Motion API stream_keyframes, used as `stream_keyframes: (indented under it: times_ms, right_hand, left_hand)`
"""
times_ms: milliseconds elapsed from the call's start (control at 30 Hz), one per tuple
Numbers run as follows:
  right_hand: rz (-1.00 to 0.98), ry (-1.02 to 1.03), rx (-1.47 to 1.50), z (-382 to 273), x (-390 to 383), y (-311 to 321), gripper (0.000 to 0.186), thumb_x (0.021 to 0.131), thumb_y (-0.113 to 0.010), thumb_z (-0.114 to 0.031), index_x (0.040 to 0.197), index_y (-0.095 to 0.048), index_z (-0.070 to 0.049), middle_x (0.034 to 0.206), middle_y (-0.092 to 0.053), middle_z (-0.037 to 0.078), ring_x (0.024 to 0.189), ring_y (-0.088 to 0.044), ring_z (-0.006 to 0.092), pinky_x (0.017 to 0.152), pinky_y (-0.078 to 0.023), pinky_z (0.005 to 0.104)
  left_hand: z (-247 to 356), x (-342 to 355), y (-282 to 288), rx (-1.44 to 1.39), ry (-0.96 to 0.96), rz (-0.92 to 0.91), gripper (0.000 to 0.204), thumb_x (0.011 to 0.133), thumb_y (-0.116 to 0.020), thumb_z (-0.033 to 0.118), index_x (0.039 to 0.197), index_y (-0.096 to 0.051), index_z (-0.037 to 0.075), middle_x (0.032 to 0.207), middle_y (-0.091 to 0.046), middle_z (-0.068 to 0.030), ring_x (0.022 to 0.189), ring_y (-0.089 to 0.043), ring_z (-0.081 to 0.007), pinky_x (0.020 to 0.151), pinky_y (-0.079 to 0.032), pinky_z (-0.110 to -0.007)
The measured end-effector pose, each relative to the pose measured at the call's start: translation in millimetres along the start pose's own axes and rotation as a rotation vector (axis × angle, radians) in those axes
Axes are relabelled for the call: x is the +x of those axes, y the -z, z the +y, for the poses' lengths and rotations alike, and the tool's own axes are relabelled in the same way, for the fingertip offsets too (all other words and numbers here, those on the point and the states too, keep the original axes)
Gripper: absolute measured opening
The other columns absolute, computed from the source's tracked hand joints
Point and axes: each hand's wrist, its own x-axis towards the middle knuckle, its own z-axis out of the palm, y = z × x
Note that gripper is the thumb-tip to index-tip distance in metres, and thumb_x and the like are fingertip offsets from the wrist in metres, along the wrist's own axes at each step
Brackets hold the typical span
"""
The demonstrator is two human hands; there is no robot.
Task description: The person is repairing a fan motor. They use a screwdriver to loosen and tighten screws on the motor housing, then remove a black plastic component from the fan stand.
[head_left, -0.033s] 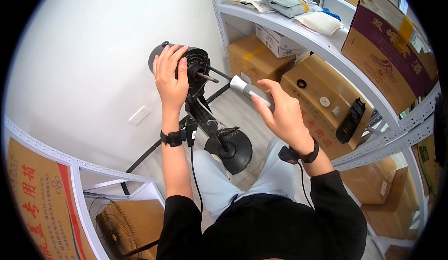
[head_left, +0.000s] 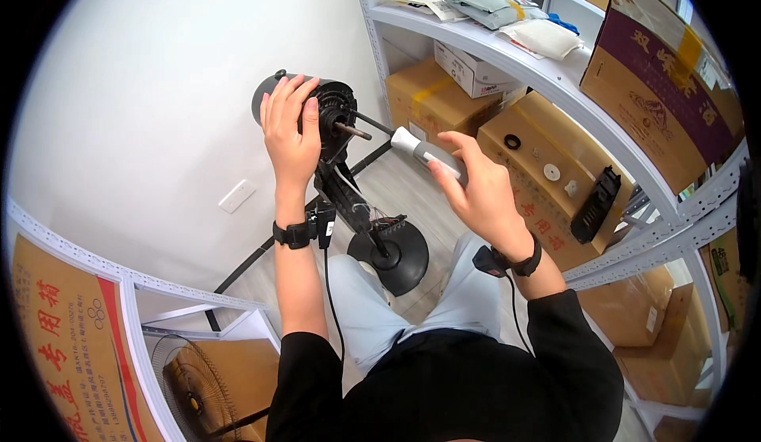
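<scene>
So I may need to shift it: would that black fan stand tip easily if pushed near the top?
Probably top-heavy: the bulky motor head sits high on a thin pole. The round base looks small, so it may tip. The left hand grips the head, likely steadying it.

Two hands up here: the left hand [head_left: 289, 137] and the right hand [head_left: 476, 192], with one black wristband on each, so two bands. One black fan motor [head_left: 329, 113] on one stand with one round base [head_left: 396, 252]. One grey-handled screwdriver [head_left: 424, 153]. One fan grille [head_left: 194, 390] down low.
</scene>
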Motion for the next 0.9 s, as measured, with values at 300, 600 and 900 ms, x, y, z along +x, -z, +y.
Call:
stream_keyframes:
  times_ms: [300,600,900]
  right_hand:
    - [0.165,0.287,-0.059,3.9,6.7,1.2,0.023,0.09,-0.069,-0.019,0.108,-0.066,-0.005,0.081,-0.068,0.015,0.07,-0.068,0.0331,0.064,-0.054,0.0384]
    - [0.133,0.312,-0.122,-6.9,7.7,13.8,0.036,0.086,-0.074,-0.017,0.118,-0.06,-0.007,0.098,-0.063,0.013,0.077,-0.067,0.0314,0.065,-0.053,0.0397]
    - [0.123,0.191,-0.013,-5.3,9.5,13.0,0.036,0.087,-0.074,-0.022,0.115,-0.059,-0.006,0.098,-0.065,0.014,0.081,-0.068,0.0291,0.067,-0.053,0.0361]
  left_hand:
    - [-0.4,-2.3,1.4,-0.003,0.001,0.013,0.022,0.097,-0.058,0.02,0.113,-0.071,0.013,0.121,-0.067,-0.0073,0.124,-0.055,-0.0302,0.114,-0.028,-0.049]
    - [-0.5,-3.9,1.5,0.004,-0.001,-0.01,0.025,0.1,-0.055,0.023,0.117,-0.07,0.012,0.125,-0.066,-0.008,0.128,-0.054,-0.03,0.115,-0.028,-0.049]
    - [0.2,-3.5,0.9,0.017,-0.004,-0.006,0.025,0.101,-0.054,0.024,0.117,-0.069,0.012,0.125,-0.066,-0.0081,0.128,-0.054,-0.0296,0.115,-0.028,-0.048]
